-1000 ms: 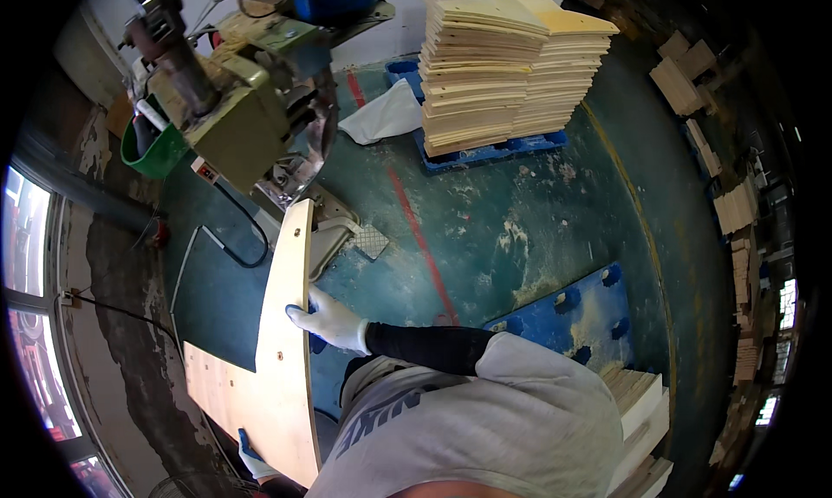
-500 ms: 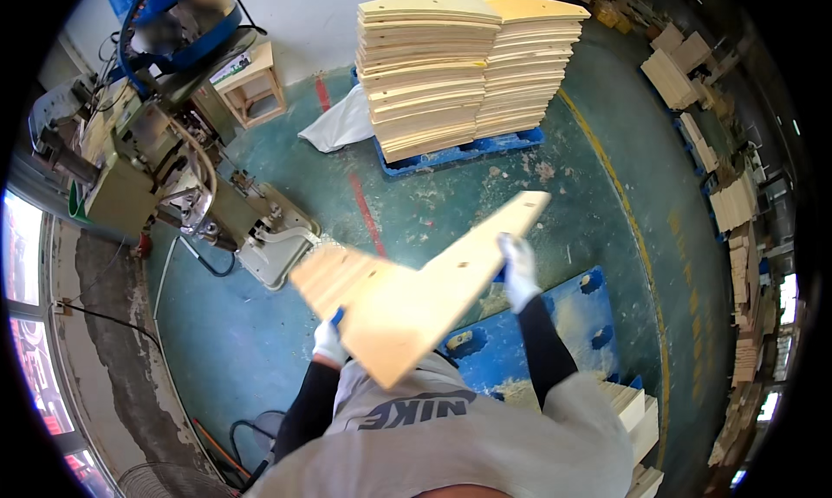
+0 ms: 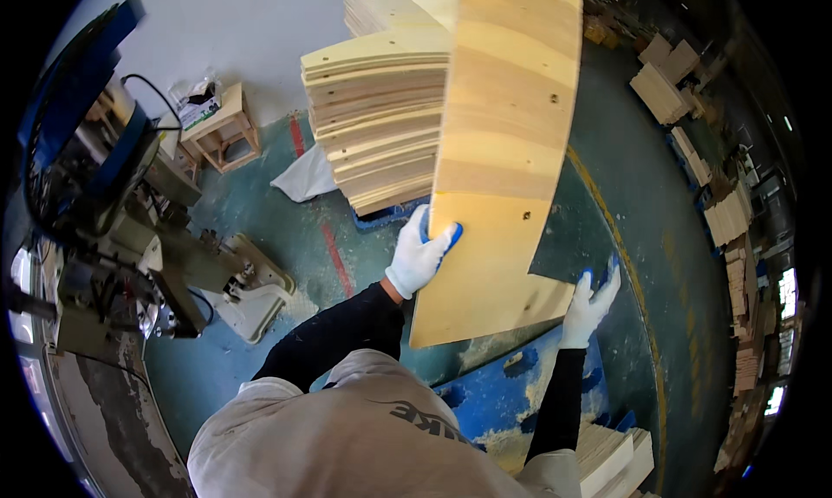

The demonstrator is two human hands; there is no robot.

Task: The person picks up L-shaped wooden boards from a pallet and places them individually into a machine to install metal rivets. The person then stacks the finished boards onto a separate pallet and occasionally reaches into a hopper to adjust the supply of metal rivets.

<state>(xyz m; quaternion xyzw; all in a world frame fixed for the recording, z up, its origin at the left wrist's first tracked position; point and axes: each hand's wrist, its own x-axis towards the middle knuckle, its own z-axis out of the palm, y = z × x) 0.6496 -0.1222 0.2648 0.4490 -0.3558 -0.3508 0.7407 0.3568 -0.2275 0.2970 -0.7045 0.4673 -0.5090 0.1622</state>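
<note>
A flat, angled plywood panel (image 3: 505, 143) with several small holes is held up in front of me. Its long arm rises past the upper edge of the picture, and its short arm points right. My left hand (image 3: 419, 253), in a white glove with blue fingertips, grips the panel's left edge with the thumb on the face toward me. At the tip of the short arm is my right hand (image 3: 589, 307), gloved alike, its thumb and fingers apart; whether it touches the wood I cannot tell. Behind the panel, a tall stack of similar panels (image 3: 373, 108) is partly hidden.
The stack sits on a blue pallet (image 3: 390, 215). Nearer me lies another blue pallet (image 3: 494, 403) with sawdust, beside cut boards (image 3: 607, 459) at lower right. A machine (image 3: 147, 247) stands at left, a small wooden stool (image 3: 227, 130) behind it. More wood piles line the far right.
The panel has swung from low and slanted in front of me to upright and higher, against the stack. My left hand has risen with it; my right hand has moved right, its fingers spread.
</note>
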